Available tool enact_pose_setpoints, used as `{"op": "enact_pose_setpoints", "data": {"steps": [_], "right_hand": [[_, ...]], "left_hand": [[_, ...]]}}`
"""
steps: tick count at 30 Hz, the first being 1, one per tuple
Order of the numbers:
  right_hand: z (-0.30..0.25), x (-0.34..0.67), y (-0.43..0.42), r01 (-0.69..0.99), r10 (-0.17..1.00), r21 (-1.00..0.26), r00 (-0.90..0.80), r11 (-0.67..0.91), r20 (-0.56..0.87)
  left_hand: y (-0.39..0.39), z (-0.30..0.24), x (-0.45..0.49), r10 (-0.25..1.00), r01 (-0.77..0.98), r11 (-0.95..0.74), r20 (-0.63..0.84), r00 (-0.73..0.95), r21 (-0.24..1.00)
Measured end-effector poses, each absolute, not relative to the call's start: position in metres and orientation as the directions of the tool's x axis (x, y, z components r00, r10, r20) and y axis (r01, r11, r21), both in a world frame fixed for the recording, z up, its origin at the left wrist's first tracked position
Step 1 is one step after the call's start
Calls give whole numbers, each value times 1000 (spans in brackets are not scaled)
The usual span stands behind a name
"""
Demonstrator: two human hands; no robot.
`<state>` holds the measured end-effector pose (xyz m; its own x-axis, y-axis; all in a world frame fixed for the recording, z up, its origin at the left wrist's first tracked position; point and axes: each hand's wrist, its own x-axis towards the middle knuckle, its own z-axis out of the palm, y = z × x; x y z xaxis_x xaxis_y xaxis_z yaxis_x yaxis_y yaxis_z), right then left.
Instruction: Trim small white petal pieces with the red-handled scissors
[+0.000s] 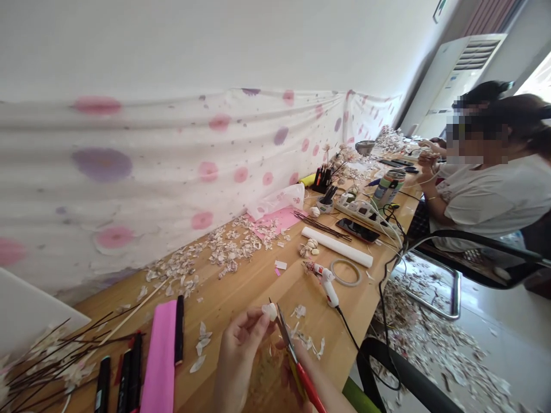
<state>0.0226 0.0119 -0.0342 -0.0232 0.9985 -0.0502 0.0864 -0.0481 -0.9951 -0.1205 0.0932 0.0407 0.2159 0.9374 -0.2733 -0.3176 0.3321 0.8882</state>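
Between the thumb and fingers of my left hand (241, 341) is a small whitish garlic clove (270, 311), with a bit of papery skin on it. My right hand (290, 367) is closed around scissors (286, 334) with red and yellow handles. The scissor blades are parted a little, and their tips are right beside the clove. Part of my right hand is hidden by the handles. Loose papery garlic skins (298, 311) lie on the wooden table (253, 275) near the blades. Several garlic cloves (310, 248) sit farther along the table.
A glue gun (326, 282), tape roll (345, 272), white roll (337, 246) and phone (357, 230) lie ahead right. Markers (129, 367), pink paper (161, 355) and dark twigs (47, 367) are at left. Cables hang over the right edge beside a chair (400, 367). Co-workers (495, 189) sit beyond.
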Motion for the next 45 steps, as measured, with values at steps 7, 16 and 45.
{"op": "enact_pose_setpoints", "data": {"steps": [7, 16, 45], "right_hand": [[-15, 31, 11, 199, 988, -977, -142, 81, 53], [22, 30, 10, 220, 989, -973, -140, 70, 39], [16, 33, 10, 219, 990, -975, -140, 46, 15]], "left_hand": [[95, 39, -123, 929, -195, 304, -245, 278, 932], [96, 42, -121, 907, -213, 346, -267, 326, 914], [109, 34, -137, 785, -110, 438, -321, 530, 892]]}}
